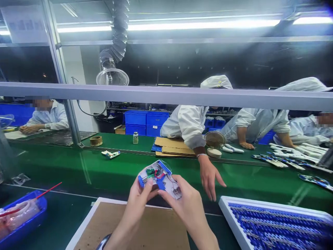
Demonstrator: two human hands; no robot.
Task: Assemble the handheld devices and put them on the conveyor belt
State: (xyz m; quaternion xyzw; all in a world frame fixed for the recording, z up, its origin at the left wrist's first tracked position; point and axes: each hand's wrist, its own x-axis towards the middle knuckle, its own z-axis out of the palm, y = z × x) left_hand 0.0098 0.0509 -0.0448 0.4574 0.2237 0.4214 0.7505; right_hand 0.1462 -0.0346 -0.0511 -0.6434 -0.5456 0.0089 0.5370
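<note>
Between my two hands is an opened white-and-blue electronic device housing [169, 183], with a green circuit board and red and black wires showing inside. My left hand [140, 192] grips its left end, the thumb lying over the near edge. Around the right end are the fingers of my right hand [185, 194], thumb on the near side. The housing is held tilted, above the far edge of a brown board [153, 229] with a white border.
A white tray [225, 208] of blue parts stands at right, a blue bin [39, 211] at left. Across the green conveyor [65, 166], a co-worker's hand [210, 175] reaches down near my right hand. Beyond are cardboard sheets [171, 144], a small fan [214, 139] and a tape roll [96, 140].
</note>
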